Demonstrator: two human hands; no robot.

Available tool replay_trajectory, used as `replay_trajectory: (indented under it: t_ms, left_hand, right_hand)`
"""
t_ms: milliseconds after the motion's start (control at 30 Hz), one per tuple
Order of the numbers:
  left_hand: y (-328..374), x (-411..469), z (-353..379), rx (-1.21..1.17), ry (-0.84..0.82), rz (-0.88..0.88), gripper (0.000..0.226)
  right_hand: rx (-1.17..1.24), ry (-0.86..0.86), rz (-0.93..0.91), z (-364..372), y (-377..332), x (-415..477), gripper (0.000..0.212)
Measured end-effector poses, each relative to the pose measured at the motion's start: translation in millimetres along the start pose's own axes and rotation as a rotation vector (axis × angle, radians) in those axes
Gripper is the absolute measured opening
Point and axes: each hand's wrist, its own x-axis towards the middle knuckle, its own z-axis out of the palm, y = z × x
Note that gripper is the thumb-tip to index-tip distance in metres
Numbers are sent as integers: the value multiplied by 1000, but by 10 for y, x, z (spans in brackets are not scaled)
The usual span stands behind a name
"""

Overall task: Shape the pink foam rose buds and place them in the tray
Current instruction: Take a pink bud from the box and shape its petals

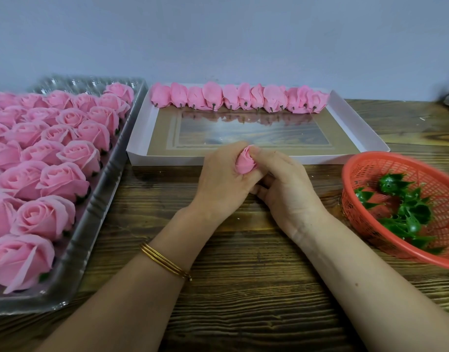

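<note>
A pink foam rose bud sits between both hands above the wooden table, just in front of the white tray. My left hand curls round its left side and my right hand pinches it from the right with thumb and fingers. The bud's base is hidden by my fingers. A row of several shaped pink buds lies along the far wall of the white tray, stems pointing toward me. The rest of that tray shows a shiny brown floor.
A clear plastic tray on the left holds several open pink roses. A red mesh basket at the right holds green plastic calyxes. The wooden table lies under my forearms. A wall stands behind.
</note>
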Motion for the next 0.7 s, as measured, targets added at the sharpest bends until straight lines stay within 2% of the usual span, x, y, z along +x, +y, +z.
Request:
replay_trajectory:
  t_ms: [100,233,367,467,567,700]
  left_hand:
    - [-2,9,10,-86,-2,-32,21]
    - [-4,38,6,-221,91,-84,28]
    - [17,67,28,-314,156,-145,32]
    - [48,74,62,-489,177,-243,30]
    - [77,70,79,-642,161,-306,27]
    - [75,58,72,-692,112,-269,32]
  right_hand:
    - [37,29,-9,24,8,-9,40]
    - [160,73,-49,7,18,1,17]
    - [-31,66,-124,4,57,-1,23]
    - [-209,28,-217,28,105,-11,31]
    - [-251,-14,-280,38,114,-25,35]
    - [-273,-4,-327,44,111,-29,36]
